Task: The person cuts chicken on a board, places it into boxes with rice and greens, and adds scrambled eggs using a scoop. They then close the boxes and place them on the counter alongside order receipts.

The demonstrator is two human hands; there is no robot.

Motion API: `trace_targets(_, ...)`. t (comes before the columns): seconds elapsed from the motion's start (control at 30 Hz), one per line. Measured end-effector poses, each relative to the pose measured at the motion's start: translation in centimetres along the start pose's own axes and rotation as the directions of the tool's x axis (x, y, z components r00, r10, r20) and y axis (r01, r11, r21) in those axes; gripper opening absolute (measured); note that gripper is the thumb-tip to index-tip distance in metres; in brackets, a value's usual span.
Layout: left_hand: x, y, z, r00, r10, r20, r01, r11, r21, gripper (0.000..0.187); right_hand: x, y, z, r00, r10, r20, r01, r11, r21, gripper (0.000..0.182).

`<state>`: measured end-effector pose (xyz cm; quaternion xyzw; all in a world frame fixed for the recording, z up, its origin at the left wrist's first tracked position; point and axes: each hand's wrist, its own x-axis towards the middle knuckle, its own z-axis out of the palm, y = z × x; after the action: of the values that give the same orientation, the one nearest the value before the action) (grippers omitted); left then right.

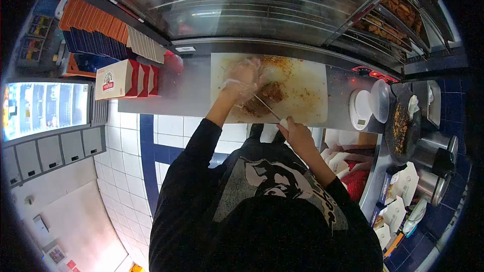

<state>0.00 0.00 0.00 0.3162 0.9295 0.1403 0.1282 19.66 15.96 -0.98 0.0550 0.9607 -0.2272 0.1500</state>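
Note:
A white cutting board point(307, 78) lies on the steel counter, stained with brown juices and crumbs. Browned meat point(273, 92), partly cut up, is on its middle. My right hand point(298, 135) is closed around the pale handle of a knife point(268, 107), whose thin blade slants up and left to the meat. In a clear plastic glove, my left hand point(244, 78) is over the board's left part, close to the meat and the blade tip. Motion and the glove smear its fingers, so whether it grips anything does not show.
Folded boxes point(121, 79) stand at the counter's left end. A white kitchen scale point(359, 108) with a plastic tub point(379, 100) beside it is at the right. Beyond is a dark pan point(401, 128) with chopped food. A glass-fronted warming cabinet point(242, 10) rises behind the board.

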Motion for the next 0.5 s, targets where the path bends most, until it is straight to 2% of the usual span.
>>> trace_targets(0.1, -0.8, -0.7, 1.2, 0.998, -0.006, 0.056, 0.003, 0.999, 0.054, 0.052, 0.1, -0.3, 0.8, 0.997, 0.028, 0.072, -0.029, 1.0, 0.011, 0.045)
trace_targets(0.17, -0.1, -1.3, 3.4, 0.993, -0.088, -0.082, 0.088, 0.996, -0.003, 0.042, 0.9, 0.5, 2.1, 0.999, 0.021, 0.03, -0.02, 0.999, -0.051, 0.046)
trace_targets(0.2, -0.1, -1.5, 3.5, 0.994, -0.084, -0.076, 0.083, 0.997, -0.004, 0.042, 1.4, 0.7, 2.8, 0.999, 0.029, 0.032, -0.028, 0.998, -0.049, 0.046)
trace_targets(0.27, -0.4, -2.1, 2.9, 0.981, -0.03, -0.192, 0.02, 0.998, -0.054, 0.042, 2.4, 0.4, 3.8, 0.999, -0.028, -0.02, 0.027, 0.999, -0.034, 0.045)
trace_targets(0.3, -0.4, -2.5, 2.4, 0.981, -0.02, -0.195, 0.01, 0.999, -0.052, 0.042, 2.8, -0.1, 3.4, 0.999, -0.022, -0.03, 0.021, 0.999, -0.035, 0.045)
trace_targets(0.37, 0.0, -3.2, 1.4, 0.984, -0.099, -0.15, 0.088, 0.993, -0.08, 0.035, 3.5, -1.1, 1.9, 0.996, -0.09, -0.002, 0.09, 0.995, -0.032, 0.043)
trace_targets(0.4, 0.1, -2.8, 0.6, 0.984, -0.086, -0.156, 0.076, 0.995, -0.071, 0.035, 3.3, -1.1, 1.5, 0.996, -0.086, -0.017, 0.086, 0.996, -0.029, 0.043)
trace_targets(0.47, 0.3, -2.2, -0.8, 0.957, 0.025, -0.29, -0.062, 0.991, -0.119, 0.024, 2.8, -0.7, 0.6, 0.997, -0.068, -0.049, 0.069, 0.998, 0.016, 0.043)
trace_targets(0.5, 0.2, -1.1, -2.2, 0.957, 0.033, -0.287, -0.069, 0.991, -0.118, 0.024, 2.3, -0.5, -0.3, 0.997, -0.061, -0.052, 0.062, 0.998, 0.019, 0.043)
